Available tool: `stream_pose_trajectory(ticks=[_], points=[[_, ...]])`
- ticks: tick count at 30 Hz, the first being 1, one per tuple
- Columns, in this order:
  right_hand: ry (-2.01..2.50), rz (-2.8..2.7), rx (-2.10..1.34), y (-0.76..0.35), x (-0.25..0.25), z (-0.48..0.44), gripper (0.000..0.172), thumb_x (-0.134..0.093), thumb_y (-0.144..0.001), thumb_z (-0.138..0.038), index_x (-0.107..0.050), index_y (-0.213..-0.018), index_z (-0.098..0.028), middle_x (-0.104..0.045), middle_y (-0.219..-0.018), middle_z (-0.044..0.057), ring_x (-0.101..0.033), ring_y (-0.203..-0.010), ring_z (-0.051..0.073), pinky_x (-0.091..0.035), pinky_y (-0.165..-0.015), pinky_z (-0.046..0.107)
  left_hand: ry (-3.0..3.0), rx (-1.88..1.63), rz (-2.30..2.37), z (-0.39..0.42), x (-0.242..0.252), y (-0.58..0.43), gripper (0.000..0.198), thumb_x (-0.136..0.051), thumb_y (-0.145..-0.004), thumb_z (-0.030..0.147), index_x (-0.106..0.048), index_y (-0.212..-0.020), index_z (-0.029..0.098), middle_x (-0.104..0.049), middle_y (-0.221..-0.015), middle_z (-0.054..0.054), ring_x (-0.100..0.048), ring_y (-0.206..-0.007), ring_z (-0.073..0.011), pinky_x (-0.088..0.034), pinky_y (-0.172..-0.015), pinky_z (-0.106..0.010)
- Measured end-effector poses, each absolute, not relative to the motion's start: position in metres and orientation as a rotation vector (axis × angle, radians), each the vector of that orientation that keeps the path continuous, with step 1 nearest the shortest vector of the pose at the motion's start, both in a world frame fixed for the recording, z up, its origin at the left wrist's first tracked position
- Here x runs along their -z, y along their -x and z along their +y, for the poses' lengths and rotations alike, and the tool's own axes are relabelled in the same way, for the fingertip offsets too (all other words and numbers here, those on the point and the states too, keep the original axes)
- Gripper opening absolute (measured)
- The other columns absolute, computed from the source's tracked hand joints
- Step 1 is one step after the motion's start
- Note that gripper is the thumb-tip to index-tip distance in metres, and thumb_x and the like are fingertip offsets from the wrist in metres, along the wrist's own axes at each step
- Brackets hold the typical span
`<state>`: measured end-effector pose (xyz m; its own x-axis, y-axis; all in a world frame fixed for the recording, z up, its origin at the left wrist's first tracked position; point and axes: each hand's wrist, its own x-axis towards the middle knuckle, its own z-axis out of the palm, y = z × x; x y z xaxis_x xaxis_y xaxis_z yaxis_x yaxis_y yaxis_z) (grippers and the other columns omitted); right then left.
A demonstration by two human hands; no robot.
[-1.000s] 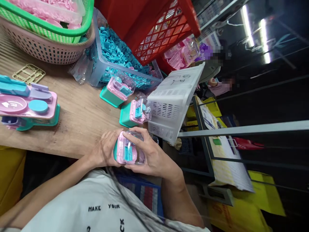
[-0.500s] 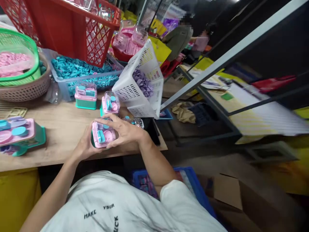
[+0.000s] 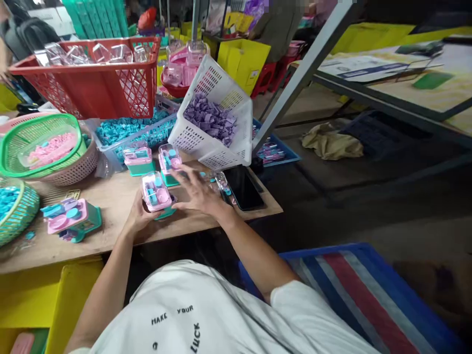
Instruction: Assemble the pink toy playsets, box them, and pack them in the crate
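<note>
My left hand (image 3: 137, 217) grips a small pink and teal toy box (image 3: 156, 193) with a clear cover, held just above the wooden table (image 3: 110, 206) near its front edge. My right hand (image 3: 199, 193) is off the box now, fingers spread flat over the table beside it. Just right of that hand lie clear plastic covers (image 3: 217, 181) and a black phone (image 3: 243, 187). Two more finished toy boxes stand behind, one (image 3: 137, 159) on the left and one (image 3: 169, 161) on the right.
A tilted white basket (image 3: 206, 142) of purple parts, a grey tray (image 3: 155, 135) of teal parts, a red crate (image 3: 92, 83) of clear covers and a green basket (image 3: 22, 147) of pink parts ring the table's back. A bigger toy set (image 3: 71, 220) lies left. A blue striped bag (image 3: 354, 295) sits at lower right.
The head has turned, shifting the whole view. My right hand has come off the toy box and opened over the table; my left hand still holds the box.
</note>
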<state>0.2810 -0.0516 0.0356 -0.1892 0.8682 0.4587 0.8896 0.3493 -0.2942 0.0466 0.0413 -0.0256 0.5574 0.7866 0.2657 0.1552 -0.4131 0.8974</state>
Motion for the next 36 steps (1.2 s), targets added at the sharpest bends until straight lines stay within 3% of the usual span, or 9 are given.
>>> stream_pose_trajectory(ticks=[5, 9, 13, 16, 20, 23, 28, 32, 36], points=[[1.943, -1.694, 0.325, -0.327, 0.004, -0.085, 0.049, -0.065, -0.09, -0.038, -0.061, -0.134, -0.015, -0.061, -0.13, 0.019, -0.051, -0.121, 0.037, -0.046, -0.098, 0.053, -2.361, -1.094, 1.206, 0.029, 0.032, -0.021, 0.078, -0.075, -0.079, 0.041, -0.043, -0.145, 0.015, -0.053, -0.137, -0.019, -0.051, -0.13, -0.0337, -0.044, -0.109, -0.052], [1.92, -1.722, 0.381, -0.349, 0.039, -0.075, 0.02, -0.06, -0.092, -0.033, -0.074, -0.093, -0.019, -0.074, -0.097, 0.012, -0.053, -0.118, 0.038, -0.037, -0.1, 0.057, -2.614, -1.404, 1.389, 0.019, 0.002, 0.017, 0.048, -0.065, -0.09, 0.031, -0.053, -0.134, 0.018, -0.06, -0.129, -0.017, -0.058, -0.118, -0.029, -0.047, -0.102, -0.048], [1.813, -1.704, 0.39, -0.344, 0.02, -0.072, 0.029, -0.051, -0.097, -0.032, -0.066, -0.076, -0.019, -0.074, -0.088, 0.009, -0.061, -0.105, 0.032, -0.031, -0.103, 0.059, -2.629, -1.639, 1.418, 0.014, -0.028, 0.045, 0.037, -0.066, -0.089, 0.024, -0.059, -0.124, 0.02, -0.065, -0.118, -0.013, -0.061, -0.112, -0.0264, -0.049, -0.1, -0.046], [1.634, -1.562, 0.2, -0.319, -0.01, -0.084, 0.033, -0.045, -0.1, -0.039, -0.062, -0.079, -0.02, -0.071, -0.087, 0.009, -0.064, -0.091, 0.026, -0.043, -0.092, 0.047, -2.611, -1.581, 1.265, 0.003, -0.031, 0.044, 0.037, -0.068, -0.087, 0.021, -0.06, -0.123, 0.021, -0.065, -0.118, -0.011, -0.062, -0.112, -0.0254, -0.049, -0.1, -0.045], [1.235, -1.427, -0.607, -0.246, -0.015, -0.086, 0.042, -0.035, -0.103, -0.052, -0.056, -0.082, -0.022, -0.063, -0.076, 0.003, -0.062, -0.073, 0.018, -0.051, -0.073, 0.032, -2.192, -1.271, 0.91, -0.019, -0.011, 0.022, 0.058, -0.068, -0.089, 0.035, -0.049, -0.142, 0.022, -0.062, -0.131, -0.016, -0.063, -0.117, -0.0261, -0.053, -0.096, -0.042], [1.117, -1.257, -1.084, -0.19, 0.008, -0.065, 0.051, -0.034, -0.099, -0.065, -0.05, -0.074, -0.023, -0.058, -0.07, 0.001, -0.06, -0.063, 0.016, -0.053, -0.065, 0.029, -1.648, -1.08, 0.799, -0.027, 0.005, 0.013, 0.058, -0.062, -0.092, 0.049, -0.053, -0.139, 0.018, -0.071, -0.111, -0.013, -0.07, -0.092, -0.021, -0.057, -0.08, -0.034], [1.272, -1.319, -1.143, -0.152, 0.038, -0.031, 0.056, -0.039, -0.094, -0.069, -0.058, -0.077, -0.02, -0.067, -0.074, 0.005, -0.064, -0.065, 0.016, -0.055, -0.065, 0.029, -1.034, -1.114, 1.064, -0.02, 0.02, 0.028, 0.054, -0.082, -0.071, 0.056, -0.07, -0.103, 0.013, -0.068, -0.071, -0.002, -0.058, -0.056, -0.0095, -0.047, -0.054, -0.02], [1.409, -1.475, -1.06, -0.143, 0.043, -0.03, 0.042, -0.036, -0.099, -0.051, -0.063, -0.098, -0.019, -0.073, -0.091, 0.011, -0.071, -0.076, 0.02, -0.059, -0.07, 0.032, -0.974, -1.224, 1.271, -0.014, 0.036, 0.037, 0.054, -0.079, -0.073, 0.053, -0.065, -0.107, 0.014, -0.07, -0.079, -0.004, -0.063, -0.064, -0.0114, -0.049, -0.056, -0.02], [1.528, -1.617, -0.746, -0.139, 0.044, -0.039, 0.043, -0.038, -0.099, -0.034, -0.053, -0.134, -0.014, -0.07, -0.118, 0.018, -0.069, -0.108, 0.026, -0.056, -0.097, 0.044, -1.485, -1.253, 1.438, -0.022, 0.04, 0.044, 0.045, -0.06, -0.091, 0.038, -0.058, -0.13, 0.016, -0.066, -0.12, -0.014, -0.069, -0.093, -0.0184, -0.059, -0.076, -0.031]])
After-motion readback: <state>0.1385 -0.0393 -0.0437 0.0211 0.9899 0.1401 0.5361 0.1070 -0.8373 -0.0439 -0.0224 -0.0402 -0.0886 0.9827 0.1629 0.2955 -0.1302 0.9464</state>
